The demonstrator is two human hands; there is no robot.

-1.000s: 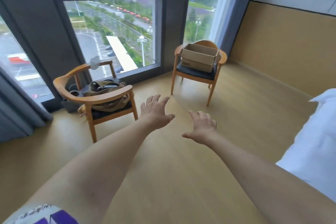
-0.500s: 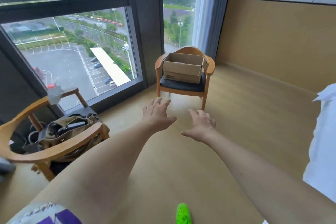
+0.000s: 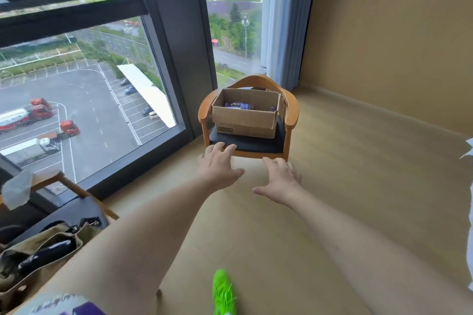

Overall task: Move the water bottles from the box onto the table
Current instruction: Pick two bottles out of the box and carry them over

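Note:
An open cardboard box (image 3: 244,120) sits on the dark seat of a wooden armchair (image 3: 291,115) by the window. Inside it lies a water bottle with a purple label (image 3: 238,105), and a second purple cap or bottle (image 3: 272,109) shows at the right inner wall. My left hand (image 3: 217,165) and my right hand (image 3: 279,178) are stretched forward, palms down, fingers spread, holding nothing. Both hover over the floor just short of the chair's front edge. No table is in view.
A second wooden chair (image 3: 64,186) with a khaki bag (image 3: 38,256) stands at the lower left. Floor-to-ceiling windows (image 3: 84,100) run along the left. White bedding (image 3: 469,212) edges the right. A green shoe (image 3: 222,291) shows on the wooden floor below.
The view has closed in on the chair with the box, so the bottles inside now show. Both hands stay open and extended, now nearer the chair's front.

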